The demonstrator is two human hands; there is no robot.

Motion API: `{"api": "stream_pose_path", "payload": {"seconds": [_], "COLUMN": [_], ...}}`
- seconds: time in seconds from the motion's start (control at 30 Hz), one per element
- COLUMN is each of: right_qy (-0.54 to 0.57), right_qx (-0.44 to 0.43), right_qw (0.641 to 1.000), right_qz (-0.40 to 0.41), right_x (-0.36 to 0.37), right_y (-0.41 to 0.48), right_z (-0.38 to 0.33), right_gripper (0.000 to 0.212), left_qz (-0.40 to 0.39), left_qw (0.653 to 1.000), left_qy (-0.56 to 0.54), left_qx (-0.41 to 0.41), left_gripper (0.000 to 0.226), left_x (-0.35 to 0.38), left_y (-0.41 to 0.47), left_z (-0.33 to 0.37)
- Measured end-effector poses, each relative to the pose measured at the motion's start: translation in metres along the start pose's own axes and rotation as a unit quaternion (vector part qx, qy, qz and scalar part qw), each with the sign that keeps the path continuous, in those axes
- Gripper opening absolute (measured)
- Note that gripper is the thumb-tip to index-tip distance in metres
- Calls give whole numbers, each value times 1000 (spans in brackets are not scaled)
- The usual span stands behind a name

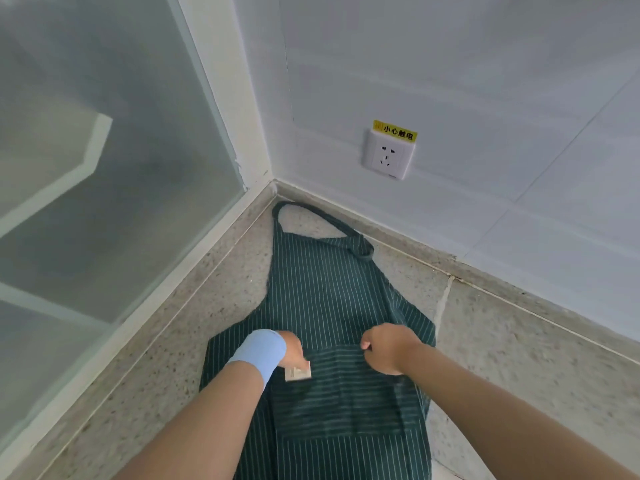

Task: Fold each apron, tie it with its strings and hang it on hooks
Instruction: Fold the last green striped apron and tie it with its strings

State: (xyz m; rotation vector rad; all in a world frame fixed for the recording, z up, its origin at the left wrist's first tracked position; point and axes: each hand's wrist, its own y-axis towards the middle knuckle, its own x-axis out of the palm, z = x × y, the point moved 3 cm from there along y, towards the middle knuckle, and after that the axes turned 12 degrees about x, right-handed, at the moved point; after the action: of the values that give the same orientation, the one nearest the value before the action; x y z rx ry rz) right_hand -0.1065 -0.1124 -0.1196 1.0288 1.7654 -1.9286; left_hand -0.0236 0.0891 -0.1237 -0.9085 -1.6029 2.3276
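Two hands are set on the apron (pixel 329 292), which is laid flat on the worktop (pixel 149 358) in the corner, with the bib and neck loop (pixel 311 216) pointed at the wall. The right hand (pixel 388 348) is curled into a fist, with cloth bunched in its fingers at the pocket's top edge. The left hand (pixel 292 348) is bent down by a small beige tag (pixel 298 373) — its fingers are tucked out of sight, so whether anything is pinched can't be told.

Looks like the first fold is being set up. For a neat one, both sides should be gripped level, the cloth kept taut and the stripes used as a guide. The strings aren't seen, so they'd best be found and kept free for tying.

Dark green cloth, thin pale stripes, a pocket stitched across the front — mostly smooth.
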Motion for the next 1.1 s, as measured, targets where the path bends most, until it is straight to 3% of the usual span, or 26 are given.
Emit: {"api": "stream_pose_path", "payload": {"seconds": [0.07, 0.23, 0.4, 0.6, 0.67, 0.77, 0.83, 0.93, 1.1], "right_qy": [54, 133, 132, 67, 75, 139, 211, 278, 320], "right_qx": [21, 54, 58, 81, 53, -79, -151, -174, -154], "right_qw": [998, 973, 973, 974, 954, 895, 854, 823, 825], "right_qz": [34, 180, 181, 201, 286, 416, 451, 464, 440], "right_x": [-19, -77, -102, -112, -123, -136, -141, -139, -118], "right_y": [11, 53, 99, 120, 120, 113, 103, 88, 68], "right_z": [-1, -3, -1, 9, 9, 4, 2, 1, 2], "right_gripper": [43, 33, 60, 29, 23, 17, 15, 17, 13], "left_qz": [13, 211, 314, 394, 388, 389, 398, 417, 439], "left_qw": [999, 968, 930, 911, 917, 918, 914, 905, 873], "left_qy": [-33, -123, -168, -95, -71, -47, -30, 73, 210], "left_qx": [4, 63, 90, 69, 55, 67, 77, 35, -32], "left_gripper": [52, 33, 31, 56, 70, 80, 70, 34, 38], "left_x": [-11, -64, -107, -144, -152, -161, -166, -173, -160], "left_y": [2, 10, 28, 52, 61, 68, 68, 55, 11], "left_z": [-1, 2, 7, -6, -14, -14, -8, -4, -12]}}
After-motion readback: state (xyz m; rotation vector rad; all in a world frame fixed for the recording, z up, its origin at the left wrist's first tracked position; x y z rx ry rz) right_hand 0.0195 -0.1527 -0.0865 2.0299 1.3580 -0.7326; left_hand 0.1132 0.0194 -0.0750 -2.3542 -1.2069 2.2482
